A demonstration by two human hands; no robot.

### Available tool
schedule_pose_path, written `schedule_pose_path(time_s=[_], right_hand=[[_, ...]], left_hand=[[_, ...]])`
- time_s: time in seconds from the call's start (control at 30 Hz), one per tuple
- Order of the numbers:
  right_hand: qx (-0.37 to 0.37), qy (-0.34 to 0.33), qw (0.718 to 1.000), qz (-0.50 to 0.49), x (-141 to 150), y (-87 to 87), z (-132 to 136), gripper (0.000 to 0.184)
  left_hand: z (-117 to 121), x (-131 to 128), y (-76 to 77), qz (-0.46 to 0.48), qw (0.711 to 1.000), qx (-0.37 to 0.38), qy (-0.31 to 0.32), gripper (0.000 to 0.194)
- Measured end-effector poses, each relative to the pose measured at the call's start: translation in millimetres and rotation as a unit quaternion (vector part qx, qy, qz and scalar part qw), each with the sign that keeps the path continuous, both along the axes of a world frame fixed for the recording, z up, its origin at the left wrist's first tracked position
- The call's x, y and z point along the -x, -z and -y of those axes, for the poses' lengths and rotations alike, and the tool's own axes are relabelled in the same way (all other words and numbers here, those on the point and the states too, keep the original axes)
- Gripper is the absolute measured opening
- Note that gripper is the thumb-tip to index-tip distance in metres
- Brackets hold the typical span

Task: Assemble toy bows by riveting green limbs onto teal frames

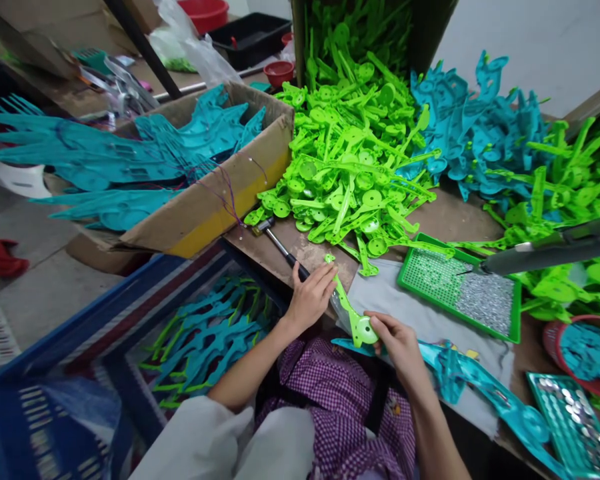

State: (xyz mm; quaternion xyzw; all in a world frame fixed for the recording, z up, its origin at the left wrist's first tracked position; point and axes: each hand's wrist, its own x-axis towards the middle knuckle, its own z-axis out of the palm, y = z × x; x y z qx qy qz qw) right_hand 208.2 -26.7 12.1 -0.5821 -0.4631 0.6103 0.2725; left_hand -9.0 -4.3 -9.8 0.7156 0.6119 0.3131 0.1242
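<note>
A bright green plastic arm-shaped part (pixel 353 317) with a round end is held between both hands, above my lap at the table's front edge. The fingers of my left hand (pixel 311 297) close over its narrow upper end. My right hand (pixel 395 340) pinches the round, holed end between thumb and fingers. Beside my left hand lies a hammer (pixel 283 245) with a dark grip, its handle partly hidden by that hand. A long turquoise plastic piece (pixel 480 380) rests on the grey cloth (pixel 385 293), to the right of and partly behind my right hand.
Green parts (pixel 350 167) are heaped at the back, with turquoise parts (pixel 485 127) to their right. A green tray (pixel 517 313) holds small metal pieces below a power screwdriver (pixel 545 250). A cardboard box (pixel 220 187) stands left; a blue basket (pixel 40 340) sits below. A teal tray (pixel 563 427) stands at lower right.
</note>
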Motion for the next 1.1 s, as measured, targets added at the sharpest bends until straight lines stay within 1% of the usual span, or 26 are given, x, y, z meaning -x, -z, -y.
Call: schedule_pose_path(time_s=[0.13,0.17,0.23,0.3,0.37,0.43,0.5,0.57,0.63,0.77,0.83,0.9,1.0,1.1], right_hand=[[-0.013,-0.017,0.999,0.04,-1.1,1.0,-0.2,0.054],[-0.034,-0.028,0.997,0.063,-1.4,0.6,0.0,0.053],[-0.116,-0.061,0.984,0.122,-2.0,-0.7,1.9,0.047],[-0.225,-0.088,0.951,0.194,-2.5,-1.2,6.3,0.04],[-0.321,-0.105,0.906,0.255,-3.2,0.5,13.1,0.035],[-0.388,-0.134,0.867,0.284,-4.8,4.3,20.1,0.037],[-0.429,-0.187,0.838,0.281,-7.8,7.9,24.4,0.042],[-0.451,-0.232,0.818,0.27,-11.7,8.8,23.6,0.047],[-0.459,-0.263,0.807,0.261,-15.5,5.2,18.1,0.046],[-0.456,-0.312,0.795,0.251,-18.0,-12.1,1.8,0.038],[-0.454,-0.33,0.789,0.249,-17.3,-20.5,-3.9,0.037],[-0.451,-0.344,0.782,0.257,-17.2,-25.3,-5.9,0.038],[-0.454,-0.353,0.773,0.268,-19.7,-23.6,-2.8,0.038],[-0.453,-0.34,0.781,0.263,-24.0,-15.3,3.9,0.039]], left_hand=[[-3.3,1.7,-6.3,0.001,1.0,0.009,0.023,0.032],[-4.4,2.1,-7.7,0.0,0.999,0.011,0.03,0.032],[-6.5,3.0,-9.3,-0.001,0.999,0.017,0.041,0.033],[-7.9,3.7,-8.9,-0.004,0.999,0.024,0.043,0.033],[-8.0,4.0,-7.2,-0.006,0.999,0.028,0.041,0.033],[-7.1,3.8,-4.6,-0.005,0.999,0.027,0.041,0.034],[-5.7,3.5,-1.5,-0.002,0.999,0.02,0.04,0.035],[-4.5,3.4,1.7,0.001,0.999,0.013,0.037,0.036],[-4.1,3.7,4.6,0.006,0.999,0.005,0.035,0.036],[-5.0,5.9,6.9,0.019,0.999,-0.008,0.037,0.036],[-5.4,7.2,6.1,0.017,0.999,-0.008,0.038,0.035],[-5.1,8.1,4.8,0.01,0.999,-0.007,0.034,0.035],[-3.1,7.7,3.7,0.005,0.999,-0.007,0.03,0.034],[-1.1,5.4,4.0,-0.001,0.999,-0.01,0.037,0.034]])
